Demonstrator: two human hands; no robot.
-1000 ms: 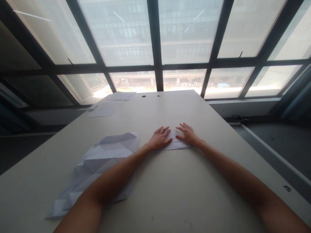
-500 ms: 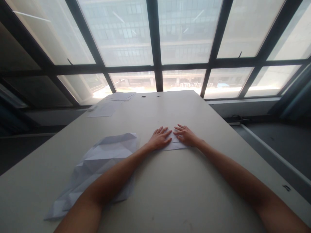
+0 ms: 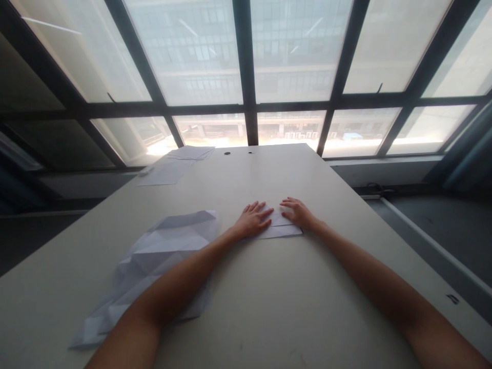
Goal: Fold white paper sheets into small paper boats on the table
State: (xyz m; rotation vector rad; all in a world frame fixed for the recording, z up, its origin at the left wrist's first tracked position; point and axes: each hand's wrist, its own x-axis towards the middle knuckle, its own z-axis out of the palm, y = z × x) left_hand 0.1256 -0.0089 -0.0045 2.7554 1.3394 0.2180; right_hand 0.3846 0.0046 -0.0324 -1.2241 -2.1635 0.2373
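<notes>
Two bare hands work at 12 o'clock on a pale bench (image 3: 307,297), close together on a small piece of folded white paper (image 3: 283,231). The left hand (image 3: 252,221) lies palm down with its fingers spread, resting on the paper's left end, while the right hand (image 3: 299,213) sits on the right end, its fingers slightly curled and pointing towards the left hand. Neither grip is closed: both are open and pressing flat, with nothing pinched between finger and thumb. The folded paper looks light and soft, though its layers should be a little stiffer along the creases. On this smooth bench it could probably slide under light pressure, so flat palms seem a secure way to steady it; its free edge at 6 o'clock, showing just below the hands, looks like the best place to take hold. At about 8 o'clock to 10 o'clock lies a larger creased sheet of paper (image 3: 165,251), its surface faceted by many folds – the left forearm (image 3: 180,287) passes over it. Further off, at 11 o'clock near the far edge of the bench, are a small stack of paper (image 3: 191,152) and a single flat sheet (image 3: 163,175), with a dark-framed window (image 3: 246,61) beyond.
</notes>
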